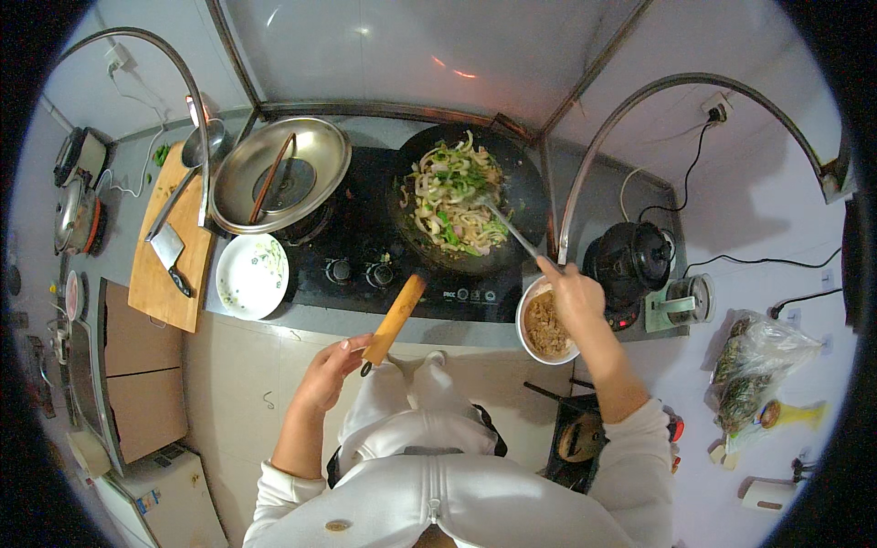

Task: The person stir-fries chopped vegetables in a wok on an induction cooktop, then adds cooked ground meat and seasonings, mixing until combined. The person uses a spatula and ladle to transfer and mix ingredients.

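My right hand (575, 294) is closed on the handle of a metal spatula (514, 230), whose head rests among sliced onions and green peppers (458, 192) in a black wok (531, 205). The wok stands on the right side of a black glass stove (356, 274). Beneath my right hand, a white bowl (523, 329) of brownish minced food stands at the counter's edge. My left hand (336, 370) is beside the wooden handle of the wok (394, 322), its fingers at the near end; whether they grip it cannot be told.
Left of the wok, a large metal lid or pan (329, 164) holds chopsticks (273, 179). A floral white plate (250, 288) sits in front of it. A cleaver (169, 253) and ladle (171, 198) lie on a wooden cutting board (147, 288). A black electric pot (627, 260) stands right.
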Available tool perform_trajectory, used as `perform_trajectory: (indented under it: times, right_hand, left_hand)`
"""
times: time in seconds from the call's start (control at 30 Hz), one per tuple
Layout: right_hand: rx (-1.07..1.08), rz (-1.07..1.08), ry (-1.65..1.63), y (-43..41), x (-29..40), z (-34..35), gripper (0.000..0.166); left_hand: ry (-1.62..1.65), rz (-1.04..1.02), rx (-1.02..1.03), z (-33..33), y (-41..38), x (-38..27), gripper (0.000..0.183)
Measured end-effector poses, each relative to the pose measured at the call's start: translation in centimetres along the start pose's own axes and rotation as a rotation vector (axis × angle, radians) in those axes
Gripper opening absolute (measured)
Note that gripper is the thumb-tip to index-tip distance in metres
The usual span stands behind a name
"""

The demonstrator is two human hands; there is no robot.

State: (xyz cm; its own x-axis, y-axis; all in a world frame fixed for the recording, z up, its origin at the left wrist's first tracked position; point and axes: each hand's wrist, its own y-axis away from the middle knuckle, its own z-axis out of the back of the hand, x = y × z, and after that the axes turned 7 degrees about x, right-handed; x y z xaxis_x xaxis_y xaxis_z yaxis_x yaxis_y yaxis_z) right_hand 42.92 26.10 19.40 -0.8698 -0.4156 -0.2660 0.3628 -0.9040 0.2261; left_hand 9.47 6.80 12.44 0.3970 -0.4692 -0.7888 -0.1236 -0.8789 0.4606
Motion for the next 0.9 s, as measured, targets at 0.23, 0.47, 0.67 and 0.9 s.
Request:
perform_trajectory:
  times: [0.23, 0.47, 0.67, 0.9]
  right_hand:
    - [0.192, 0.184, -0.184, 3.6, -1.2, 4.3, 0.055]
    - [0.067, -0.028, -0.079, -1.2, 1.2, -0.8, 0.059]
    - [0.136, 0.069, -0.063, 3.0, -1.3, 3.9, 0.054]
    - [-0.088, -0.085, -0.569, 1.2, -0.7, 2.0, 0.051]
  left_hand:
    - [0.058, 0.003, 0.018, -0.2, 0.3, 0.0, 0.049]
    - [0.032, 0.016, 0.05, 0.2, -0.3, -0.3, 0.049]
    - [0.014, 0.029, -0.005, 0.0, 0.0, -0.2, 0.055]
    - [0.014, 0.003, 0.018, 0.0, -0.1, -0.3, 0.056]
